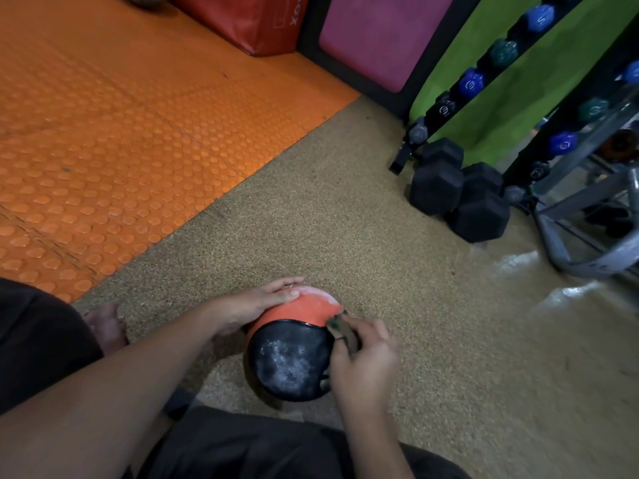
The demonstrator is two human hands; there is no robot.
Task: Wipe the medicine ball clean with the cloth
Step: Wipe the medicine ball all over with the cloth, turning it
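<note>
An orange and black medicine ball rests on the speckled tan floor just in front of my knees. Whitish dusty smears show on its black panel and on the orange top. My left hand lies flat against the ball's upper left side, fingers together, steadying it. My right hand presses a small dark greenish cloth against the ball's right side, where orange meets black. Most of the cloth is hidden under my fingers.
Black hex dumbbells lie on the floor to the right, below a rack of blue and green dumbbells. A grey metal frame stands far right. An orange studded mat covers the left, with red and pink padded boxes behind. My bare foot is at left.
</note>
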